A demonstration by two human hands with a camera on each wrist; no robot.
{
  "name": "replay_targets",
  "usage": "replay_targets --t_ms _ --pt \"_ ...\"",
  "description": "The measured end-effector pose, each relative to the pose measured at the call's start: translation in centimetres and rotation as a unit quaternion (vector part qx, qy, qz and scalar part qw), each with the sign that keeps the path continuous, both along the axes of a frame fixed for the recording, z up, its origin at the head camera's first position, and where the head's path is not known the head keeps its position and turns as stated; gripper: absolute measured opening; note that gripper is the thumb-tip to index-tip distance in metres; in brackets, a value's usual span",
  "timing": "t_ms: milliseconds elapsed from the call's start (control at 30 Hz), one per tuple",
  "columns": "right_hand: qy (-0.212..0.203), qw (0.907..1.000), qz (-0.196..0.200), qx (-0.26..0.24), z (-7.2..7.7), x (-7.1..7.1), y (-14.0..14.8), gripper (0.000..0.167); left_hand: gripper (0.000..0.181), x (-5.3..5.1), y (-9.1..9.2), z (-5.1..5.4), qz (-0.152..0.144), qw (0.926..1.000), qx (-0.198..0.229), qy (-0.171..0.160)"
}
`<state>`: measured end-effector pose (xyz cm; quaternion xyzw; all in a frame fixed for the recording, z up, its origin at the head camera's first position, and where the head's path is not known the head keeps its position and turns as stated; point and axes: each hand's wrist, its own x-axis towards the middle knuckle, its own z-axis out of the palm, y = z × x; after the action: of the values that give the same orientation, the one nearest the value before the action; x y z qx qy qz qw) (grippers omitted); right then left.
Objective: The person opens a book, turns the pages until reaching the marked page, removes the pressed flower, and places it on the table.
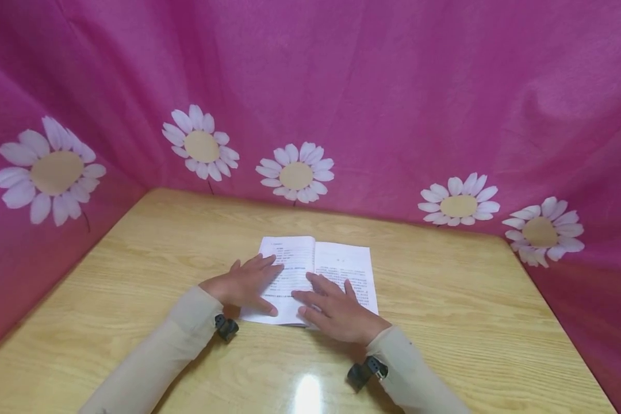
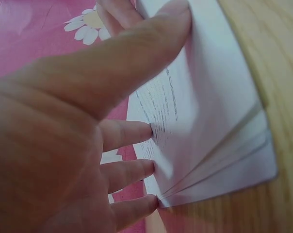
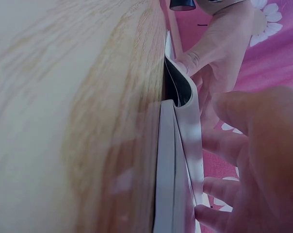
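An open book (image 1: 290, 310) with printed white pages lies on the wooden table. My left hand (image 1: 248, 283) rests on its left page, fingers spread and thumb toward the middle. In the left wrist view the fingertips of that hand (image 2: 132, 167) touch the page, and a few sheets fan apart at the corner. Across the lower part of the right page lies my right hand (image 1: 336, 307), its fingers reaching to the spine fold. The right wrist view shows the book's edge (image 3: 187, 126) side-on, the pages arching up at the fold, with the right hand's fingers (image 3: 224, 189) extended against them.
The wooden table (image 1: 445, 322) spreads around the book on all sides. A pink curtain (image 1: 372, 103) with large white daisies hangs along the back and sides. Small black cameras (image 1: 226, 328) sit on both wrists, over beige sleeves (image 1: 160, 351).
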<state>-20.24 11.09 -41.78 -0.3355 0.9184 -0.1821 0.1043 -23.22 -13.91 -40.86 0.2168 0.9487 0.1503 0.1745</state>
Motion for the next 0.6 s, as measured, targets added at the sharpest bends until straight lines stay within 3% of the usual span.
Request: replay_targets --t_ms 300,600 --pt "-0.001 1.0000 0.003 -0.004 0.1 0.1 0.1 0.052 0.096 -0.1 -0.1 0.0 -0.011 0.9999 -0.009 0.001" --pt "-0.001 0.9973 -0.014 -0.073 0.9 -1.1 1.4 0.057 0.097 0.0 -0.2 0.2 -0.008 0.9999 -0.015 -0.004"
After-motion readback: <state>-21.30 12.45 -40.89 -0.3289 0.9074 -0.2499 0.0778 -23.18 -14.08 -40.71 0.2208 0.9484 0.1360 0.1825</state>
